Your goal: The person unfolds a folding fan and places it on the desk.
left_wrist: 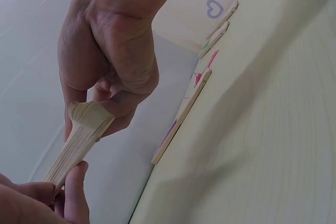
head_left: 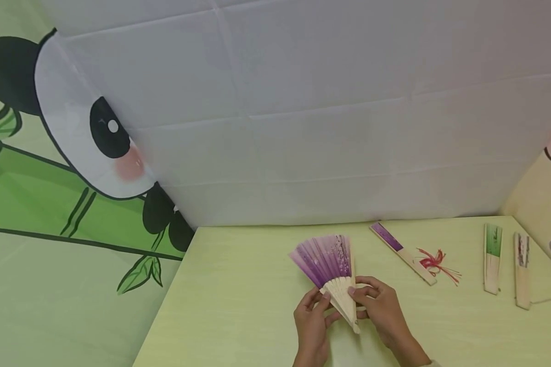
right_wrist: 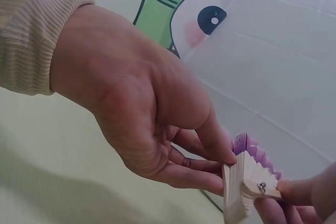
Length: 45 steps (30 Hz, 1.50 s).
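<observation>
A partly spread folding fan (head_left: pixel 326 262) with purple pleated cloth and pale wooden ribs is held above the table, its pivot end pointing toward me. My left hand (head_left: pixel 311 321) pinches the ribs on the left edge. On the right edge, my right hand (head_left: pixel 380 308) grips the outer ribs between thumb and fingers. In the right wrist view a small metal pivot (right_wrist: pixel 261 186) shows at the fan's narrow end. The left wrist view shows the stacked ribs (left_wrist: pixel 79 137) from the end, with both hands around them.
To the right lies a closed purple fan (head_left: pixel 401 252) with a red tassel (head_left: pixel 433 261). Farther right are a closed green fan (head_left: pixel 493 257) and another closed fan (head_left: pixel 522 270) with a patterned cloth. A white cloth wall (head_left: pixel 326 153) stands behind the pale table (head_left: pixel 225 306).
</observation>
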Available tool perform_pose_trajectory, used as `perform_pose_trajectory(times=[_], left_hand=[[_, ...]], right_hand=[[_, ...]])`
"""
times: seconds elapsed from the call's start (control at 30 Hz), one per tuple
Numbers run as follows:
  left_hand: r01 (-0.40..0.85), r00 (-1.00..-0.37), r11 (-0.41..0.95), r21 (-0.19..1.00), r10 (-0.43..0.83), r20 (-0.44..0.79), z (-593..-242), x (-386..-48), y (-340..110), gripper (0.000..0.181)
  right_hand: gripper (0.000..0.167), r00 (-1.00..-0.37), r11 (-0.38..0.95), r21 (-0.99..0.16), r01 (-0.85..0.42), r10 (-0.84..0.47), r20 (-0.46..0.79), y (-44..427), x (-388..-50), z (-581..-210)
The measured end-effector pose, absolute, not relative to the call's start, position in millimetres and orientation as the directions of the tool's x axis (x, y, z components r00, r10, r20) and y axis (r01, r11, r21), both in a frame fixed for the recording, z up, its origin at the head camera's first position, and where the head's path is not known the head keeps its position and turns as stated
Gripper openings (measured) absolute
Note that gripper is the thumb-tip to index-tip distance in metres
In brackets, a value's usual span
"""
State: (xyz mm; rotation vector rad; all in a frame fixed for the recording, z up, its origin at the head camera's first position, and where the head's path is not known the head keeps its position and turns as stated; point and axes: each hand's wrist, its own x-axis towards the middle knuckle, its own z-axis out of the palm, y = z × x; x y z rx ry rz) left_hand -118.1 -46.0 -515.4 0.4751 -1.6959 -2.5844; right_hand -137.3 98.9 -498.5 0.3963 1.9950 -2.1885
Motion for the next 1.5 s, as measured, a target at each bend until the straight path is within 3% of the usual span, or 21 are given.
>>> perform_pose_trajectory(times=[0.3, 0.47, 1.03, 1.5], left_hand=[[-0.131, -0.94, -0.438, 0.889, -0.229, -0.252, -514.5, -118.1, -43.1, 0.042], [-0.114, -0.936, -0.44, 0.891, -0.253, -0.245, -514.8, -116.6, -43.4, 0.049], [-0.038, -0.915, -0.488, 0.872, -0.334, -0.228, -522.3, -116.8, -40.2, 0.044], [-0.047, -0.897, -0.51, 0.859, -0.357, -0.261, -524.6, -116.8, -42.2, 0.042]], right_hand=[[0.053, -0.952, -0.111, -0.954, 0.28, 0.092, -0.291, 98.8, -134.8, -496.8], [0.05, -0.956, -0.128, -0.957, 0.262, 0.105, -0.276, 100.3, -133.9, -497.8], [0.044, -0.941, -0.254, -0.943, 0.213, 0.205, -0.268, 99.6, -127.1, -500.8], [0.039, -0.933, -0.32, -0.932, 0.172, 0.252, -0.259, 91.8, -123.5, -504.2]])
